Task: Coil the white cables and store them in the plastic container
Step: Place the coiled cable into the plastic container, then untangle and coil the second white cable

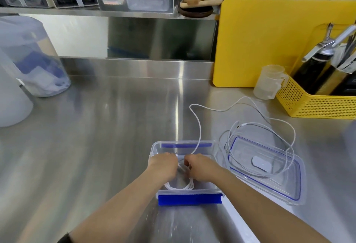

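I see both hands inside the clear plastic container point(154, 151) at 6 o'clock on the steel table point(96, 127). Left hand point(163, 165) and right hand point(200, 167) are closed on a white cable coil point(180, 187). Its loose end point(198, 127) trails toward 1 o'clock. A second cable point(289, 146) lies looped over the lid point(292, 194) at 3 o'clock.

Coil top point(181, 186) hidden under both hands; left hand point(163, 165) and right hand point(200, 166) fingertips unseen, grip can't tell. Right-side basket point(316, 106) cut off.
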Demonstrator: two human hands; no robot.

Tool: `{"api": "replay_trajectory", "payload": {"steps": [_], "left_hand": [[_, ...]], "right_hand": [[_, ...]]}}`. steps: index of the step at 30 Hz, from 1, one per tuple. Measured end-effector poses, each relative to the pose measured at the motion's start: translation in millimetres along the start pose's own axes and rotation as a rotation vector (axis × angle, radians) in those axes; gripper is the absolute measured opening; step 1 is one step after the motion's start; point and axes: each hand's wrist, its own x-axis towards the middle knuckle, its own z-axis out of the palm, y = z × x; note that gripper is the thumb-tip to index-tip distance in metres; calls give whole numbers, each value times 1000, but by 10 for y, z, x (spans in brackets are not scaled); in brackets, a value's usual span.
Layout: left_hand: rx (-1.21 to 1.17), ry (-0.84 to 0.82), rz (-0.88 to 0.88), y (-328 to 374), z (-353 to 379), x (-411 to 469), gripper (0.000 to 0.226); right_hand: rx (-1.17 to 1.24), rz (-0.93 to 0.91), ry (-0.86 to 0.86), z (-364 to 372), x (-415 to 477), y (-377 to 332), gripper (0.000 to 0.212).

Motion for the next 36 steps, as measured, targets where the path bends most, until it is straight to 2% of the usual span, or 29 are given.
{"api": "replay_trajectory", "payload": {"steps": [3,5,8,11,13,15,17,18,20,24,26,29,31,36], "left_hand": [[12,-10,20,-2,-80,13,38],[2,44,55,17,-184,8,33],[-90,207,93,83,-400,-11,28],[-239,327,128,191,-491,-31,26],[-306,328,168,256,-441,-31,27],[-357,327,192,297,-354,-22,28],[-406,322,196,334,-263,7,32],[-428,320,195,356,-221,22,33],[-468,351,180,382,-179,43,30],[-702,490,166,278,-299,89,19],[-845,513,188,212,-448,105,4],[-1152,458,255,182,-758,94,22],[-1287,448,355,199,-998,72,26],[-1827,491,505,146,-1549,37,27]], "right_hand": [[-58,-33,-24,-89,-19,-1,25],[-61,-70,8,-186,-62,0,29],[-33,-181,241,-330,-67,68,22],[-155,-316,514,-431,-37,221,12],[-285,-377,585,-427,1,368,20],[-408,-396,632,-394,16,466,19],[-446,-422,681,-368,39,524,25],[-453,-434,704,-368,59,536,24],[-437,-468,763,-369,120,568,11],[-260,-511,893,-523,192,602,5],[-158,-499,945,-680,181,584,9],[-79,-475,1010,-939,200,495,16],[11,-432,1039,-1110,202,416,20],[686,-262,956,-1506,164,452,8]]}}
